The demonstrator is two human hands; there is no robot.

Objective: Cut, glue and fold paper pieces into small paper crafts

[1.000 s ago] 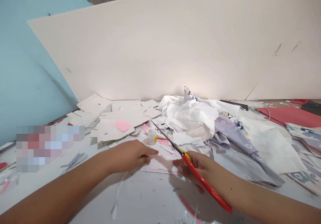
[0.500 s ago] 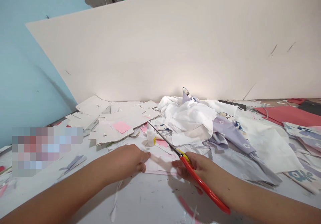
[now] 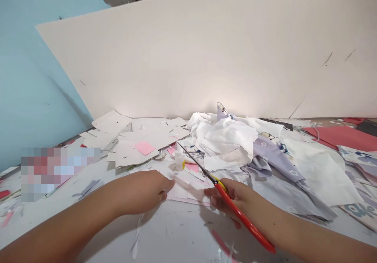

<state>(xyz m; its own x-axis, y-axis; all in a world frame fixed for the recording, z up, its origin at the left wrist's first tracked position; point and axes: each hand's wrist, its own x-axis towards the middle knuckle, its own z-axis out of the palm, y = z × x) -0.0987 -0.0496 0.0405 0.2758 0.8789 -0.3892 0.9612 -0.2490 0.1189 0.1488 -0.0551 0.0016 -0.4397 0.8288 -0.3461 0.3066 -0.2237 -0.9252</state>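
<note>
In the head view, a pale pink sheet (image 3: 188, 194) lies on the worktable between my two hands. My left hand (image 3: 147, 190) is at its left edge, fingers curled and closed on it; part of the grip is hidden. My right hand (image 3: 235, 196) is closed around scissors (image 3: 241, 214) with red and yellow handles. Their blades look closed and point up and left over the sheet. The right fingertips reach the sheet's right edge. Just behind the sheet stands a small translucent bottle (image 3: 179, 159) with a yellow mark.
White card pieces (image 3: 159, 131) with a pink square (image 3: 144, 148) on top lie behind left. Crumpled white cloth (image 3: 224, 137) and lilac fabric (image 3: 272, 157) are heaped behind right. Red sheets (image 3: 338, 136) lie far right. A white panel (image 3: 191, 66) rises behind the table.
The view has shifted slightly, so most things appear a little further right. My left thumb has drawn back a little to the left. The scissors stay in my right hand.
</note>
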